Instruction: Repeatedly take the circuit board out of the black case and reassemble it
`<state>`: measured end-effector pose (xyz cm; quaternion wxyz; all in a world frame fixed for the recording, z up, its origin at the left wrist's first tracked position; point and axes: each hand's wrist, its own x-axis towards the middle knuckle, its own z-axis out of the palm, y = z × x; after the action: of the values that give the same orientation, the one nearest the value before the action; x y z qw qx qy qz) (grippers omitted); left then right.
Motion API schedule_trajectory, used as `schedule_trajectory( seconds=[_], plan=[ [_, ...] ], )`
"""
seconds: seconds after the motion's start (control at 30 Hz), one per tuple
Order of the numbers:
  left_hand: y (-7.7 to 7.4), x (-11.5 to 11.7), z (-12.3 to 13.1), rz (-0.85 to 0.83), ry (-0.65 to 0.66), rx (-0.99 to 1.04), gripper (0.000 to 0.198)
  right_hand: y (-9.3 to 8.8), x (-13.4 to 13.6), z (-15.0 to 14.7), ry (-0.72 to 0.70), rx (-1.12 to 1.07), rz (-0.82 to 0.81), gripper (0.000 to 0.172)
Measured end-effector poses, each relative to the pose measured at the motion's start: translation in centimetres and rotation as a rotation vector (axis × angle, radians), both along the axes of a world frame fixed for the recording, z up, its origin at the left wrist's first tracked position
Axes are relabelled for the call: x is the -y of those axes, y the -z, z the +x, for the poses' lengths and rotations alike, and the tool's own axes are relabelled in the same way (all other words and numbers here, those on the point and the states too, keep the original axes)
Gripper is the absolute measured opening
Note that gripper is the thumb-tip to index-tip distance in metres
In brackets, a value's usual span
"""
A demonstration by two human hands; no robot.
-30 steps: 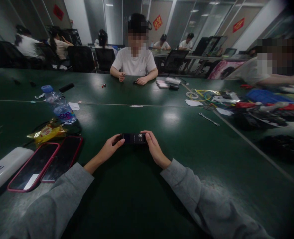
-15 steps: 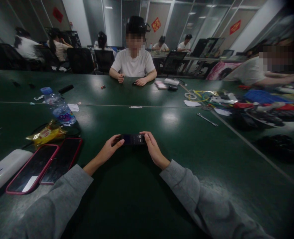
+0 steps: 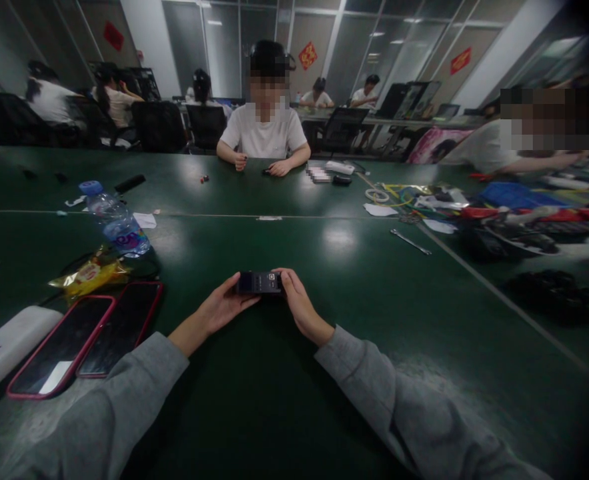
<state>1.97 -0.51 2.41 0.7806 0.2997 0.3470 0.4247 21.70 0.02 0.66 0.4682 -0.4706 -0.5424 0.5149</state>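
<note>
A small black rectangular device point(image 3: 259, 283) with a dark left part and white markings at its right is held between my two hands above the green table. My left hand point(image 3: 223, 308) grips its left end, with the thumb along the lower edge. Wrapped round the opposite end is my right hand point(image 3: 302, 308), fingers close together. The back of the device and some fingertips behind it are hidden.
To the left lie two red-edged phones point(image 3: 60, 347), a white power bank point(image 3: 12, 343), a yellow snack packet point(image 3: 92, 272) and a water bottle point(image 3: 117, 220). A wrench point(image 3: 410, 241) and cluttered cables point(image 3: 404, 200) are at right. Across the table sits a person point(image 3: 264, 130).
My left thumb has slid from the front of the device down to its lower edge. More of the device's marked face shows, and the whole view has shifted slightly.
</note>
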Motion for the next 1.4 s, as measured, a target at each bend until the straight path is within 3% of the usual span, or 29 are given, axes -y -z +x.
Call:
schedule_trajectory(
  seconds=[0.17,0.43,0.8,1.0,1.17,1.33,1.4],
  plan=[
    [0.2,-0.5,0.1,-0.059,-0.027,0.082,0.038,0.2,-0.5,-0.6,0.035,-0.029,-0.008,0.04],
    [0.1,-0.9,0.2,-0.033,-0.035,0.027,0.041,-0.2,-1.4,-0.8,0.024,0.008,0.036,0.038],
    [0.2,-1.4,0.4,-0.167,-0.09,0.179,0.038,0.0,-1.6,-0.9,0.098,0.034,0.124,0.034],
    [0.4,-1.5,0.3,-0.225,-0.108,0.251,0.047,0.3,-2.1,-0.2,0.053,0.084,0.132,0.035],
    [0.8,-1.5,0.2,-0.232,-0.109,0.28,0.053,-0.3,-2.5,0.6,-0.036,0.145,0.278,0.033],
    [0.7,-1.6,0.0,-0.227,-0.076,0.303,0.057,-0.8,-2.4,0.8,-0.176,0.302,0.475,0.062],
    [0.7,-1.7,-0.1,-0.244,-0.053,0.307,0.058,-0.6,-2.6,0.8,-0.18,0.337,0.488,0.062]
  ],
)
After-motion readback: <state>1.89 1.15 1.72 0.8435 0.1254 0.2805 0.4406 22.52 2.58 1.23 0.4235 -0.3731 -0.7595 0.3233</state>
